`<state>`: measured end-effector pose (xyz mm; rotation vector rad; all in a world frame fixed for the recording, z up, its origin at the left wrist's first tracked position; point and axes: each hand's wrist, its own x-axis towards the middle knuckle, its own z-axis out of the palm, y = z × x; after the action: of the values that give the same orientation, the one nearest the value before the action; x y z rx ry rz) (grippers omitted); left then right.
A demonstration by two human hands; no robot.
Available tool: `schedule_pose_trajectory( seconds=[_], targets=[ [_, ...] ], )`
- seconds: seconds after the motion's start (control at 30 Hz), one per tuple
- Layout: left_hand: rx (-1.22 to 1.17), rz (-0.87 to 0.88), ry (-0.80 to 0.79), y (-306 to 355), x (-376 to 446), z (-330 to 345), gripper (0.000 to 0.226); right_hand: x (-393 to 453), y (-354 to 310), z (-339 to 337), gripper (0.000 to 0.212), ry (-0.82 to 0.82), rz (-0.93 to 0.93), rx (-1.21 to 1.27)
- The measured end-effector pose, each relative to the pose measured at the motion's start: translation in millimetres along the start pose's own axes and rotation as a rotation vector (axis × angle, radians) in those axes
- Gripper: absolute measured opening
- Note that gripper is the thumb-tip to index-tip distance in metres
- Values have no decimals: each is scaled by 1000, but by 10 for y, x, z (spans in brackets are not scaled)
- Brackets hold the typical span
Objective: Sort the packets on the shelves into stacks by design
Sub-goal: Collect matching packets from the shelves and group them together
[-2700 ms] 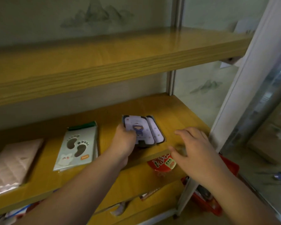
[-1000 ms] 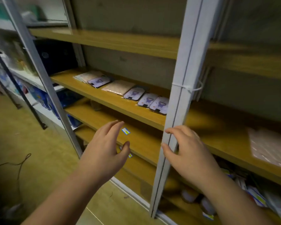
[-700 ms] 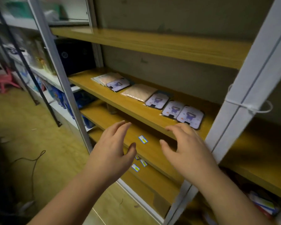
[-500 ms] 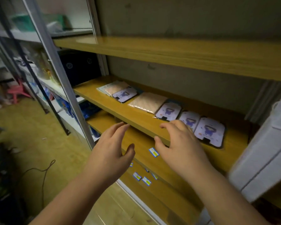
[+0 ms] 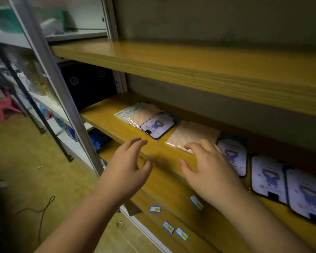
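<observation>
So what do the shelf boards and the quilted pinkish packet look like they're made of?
Shelf boards: wood or wood-look laminate, judging by yellowish grain lines and a soft sheen. Quilted pinkish packet: apparently padded material in clear glossy plastic film, going by the diamond pattern and bright glare along its front edge.

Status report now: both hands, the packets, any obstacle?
Left hand open, empty. Right hand open, over the pink quilted packet. Purple-figure packets unstacked on the shelf. No obstacle visible.

Dim, warm light is falling from above, leaving the space under the upper shelf lying in shadow. Motion blur is softening everything, worst at the left edge, and wide-angle distortion is bending the metal upright.
</observation>
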<state>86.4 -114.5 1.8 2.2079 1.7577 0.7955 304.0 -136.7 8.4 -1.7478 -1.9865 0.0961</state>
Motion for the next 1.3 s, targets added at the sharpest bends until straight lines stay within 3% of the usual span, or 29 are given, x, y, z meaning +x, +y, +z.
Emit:
schedule_pose_trajectory(
  seconds=[0.27,0.47,0.6,0.73,1.03,1.2,1.3],
  targets=[
    [-10,152,-47,-725,1229,297,47,498,-303,443,40,29,188,-38],
    [484,197,-104,-721,1780,605,84,644,-470,606,42,78,296,-85],
    [459,265,-77,-724,1862,682,82,669,-510,660,41,114,361,-120],
    [220,204,-183,-767,1993,576,95,613,-516,661,44,121,427,-126],
    [-696,-118,-491,-858,1858,178,97,460,-187,398,50,69,763,-228],
    [-1181,-388,-578,-792,1629,113,75,564,-156,442,51,1,840,-268],
    [-1330,-444,-562,-809,1574,119,43,639,-172,531,64,-1,862,-437]
  ],
)
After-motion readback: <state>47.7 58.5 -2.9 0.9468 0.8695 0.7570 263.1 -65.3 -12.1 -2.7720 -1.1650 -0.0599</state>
